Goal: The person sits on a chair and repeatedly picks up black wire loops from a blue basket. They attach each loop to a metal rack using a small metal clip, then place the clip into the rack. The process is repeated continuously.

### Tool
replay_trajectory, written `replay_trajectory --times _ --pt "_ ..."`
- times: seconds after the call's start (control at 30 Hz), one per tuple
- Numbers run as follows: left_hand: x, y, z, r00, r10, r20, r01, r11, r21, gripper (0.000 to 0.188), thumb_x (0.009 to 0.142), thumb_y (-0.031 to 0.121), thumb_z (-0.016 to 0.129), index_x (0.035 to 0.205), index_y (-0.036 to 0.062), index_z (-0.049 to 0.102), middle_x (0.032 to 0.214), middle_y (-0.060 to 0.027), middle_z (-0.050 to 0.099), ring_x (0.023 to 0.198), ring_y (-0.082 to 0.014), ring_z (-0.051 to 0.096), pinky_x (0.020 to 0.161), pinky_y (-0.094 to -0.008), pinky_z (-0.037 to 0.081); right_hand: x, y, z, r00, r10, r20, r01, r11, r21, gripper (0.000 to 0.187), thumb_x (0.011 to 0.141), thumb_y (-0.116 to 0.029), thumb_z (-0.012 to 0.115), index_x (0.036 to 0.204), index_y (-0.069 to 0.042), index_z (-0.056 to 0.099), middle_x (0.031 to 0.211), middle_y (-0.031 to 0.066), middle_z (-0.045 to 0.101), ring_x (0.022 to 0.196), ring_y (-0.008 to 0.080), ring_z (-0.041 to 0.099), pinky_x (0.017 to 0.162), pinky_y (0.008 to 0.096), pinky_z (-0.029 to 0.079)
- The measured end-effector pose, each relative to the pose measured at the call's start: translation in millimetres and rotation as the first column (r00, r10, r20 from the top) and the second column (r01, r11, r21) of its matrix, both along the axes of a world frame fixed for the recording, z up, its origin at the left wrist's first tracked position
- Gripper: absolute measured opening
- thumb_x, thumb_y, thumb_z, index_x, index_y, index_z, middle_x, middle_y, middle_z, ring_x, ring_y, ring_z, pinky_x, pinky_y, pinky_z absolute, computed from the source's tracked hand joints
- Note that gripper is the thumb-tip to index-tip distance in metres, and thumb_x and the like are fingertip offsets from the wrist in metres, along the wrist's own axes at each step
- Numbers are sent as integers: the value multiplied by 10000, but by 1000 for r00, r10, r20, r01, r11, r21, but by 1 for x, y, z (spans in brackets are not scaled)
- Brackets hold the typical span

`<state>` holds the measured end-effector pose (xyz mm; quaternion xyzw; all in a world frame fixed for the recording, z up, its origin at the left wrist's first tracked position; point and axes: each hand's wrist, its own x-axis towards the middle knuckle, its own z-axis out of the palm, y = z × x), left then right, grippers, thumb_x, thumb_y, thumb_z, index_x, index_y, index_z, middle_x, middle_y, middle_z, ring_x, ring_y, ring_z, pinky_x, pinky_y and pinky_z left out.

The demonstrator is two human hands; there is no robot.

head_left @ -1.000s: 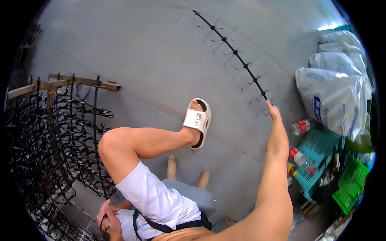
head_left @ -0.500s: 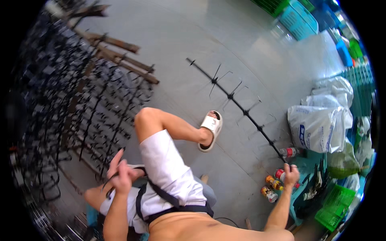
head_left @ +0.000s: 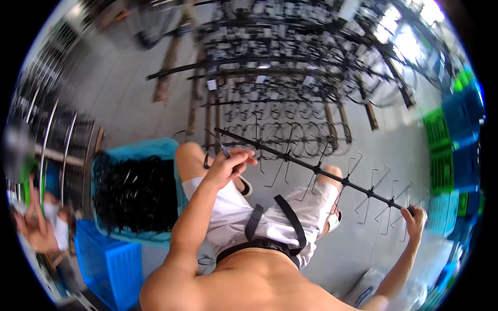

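A long black rod (head_left: pixel 329 173) with several clusters of thin bent wire arms slants across above my knees, its far end up and to the left. My right hand (head_left: pixel 416 220) is closed around its near right end. My left hand (head_left: pixel 229 168), fingers curled, is just below the rod's left part, apart from it as far as I can see. A small dark curved piece (head_left: pixel 207 161) shows at its fingers; its kind is unclear. Beside my left leg stands a turquoise basket (head_left: pixel 179 212) full of black curved parts (head_left: pixel 140 192).
Ahead, many black rods with wire loops (head_left: pixel 270 72) lie in rows on wooden bars (head_left: pixel 168 70). A blue crate (head_left: pixel 111 264) is at lower left. Green crates (head_left: pixel 438 129) and blue ones stack at right, plastic bags (head_left: pixel 371 290) at lower right. Another person (head_left: pixel 44 223) sits at far left.
My body and view have turned left. The rod, still in my right hand, has swung from over the floor at right to across my lap; my left hand is now near its other end.
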<state>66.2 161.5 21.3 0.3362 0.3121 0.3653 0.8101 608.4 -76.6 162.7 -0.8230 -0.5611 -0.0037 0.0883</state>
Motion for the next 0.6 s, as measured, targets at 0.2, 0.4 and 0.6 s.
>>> replay_trajectory --times 0.2,0.4,0.6 --pt "-38 11 26 902 429 -43 -431 897 -98 231 843 126 556 1014 1 647 872 -129 662 578 -91 490 457 -197 340 -21 143 -23 975 116 -191 -142 982 -128 495 712 -470 593 550 -7 529 507 123 469 504 257 479 529 374 354" --pt "-44 37 17 848 520 -103 -530 836 -143 226 855 105 532 1027 -5 630 874 -120 654 595 -95 497 453 -193 339 -21 221 -59 933 140 -332 -219 952 -214 469 752 -424 603 578 10 567 506 106 490 521 202 488 550 353 374" --pt "-36 21 16 822 558 -116 -567 819 -83 245 850 79 516 1054 -6 620 860 -142 661 551 -95 488 401 -214 317 0 236 -83 911 222 -347 -298 937 -181 470 764 -402 600 592 28 521 530 116 463 522 211 431 533 364 341"
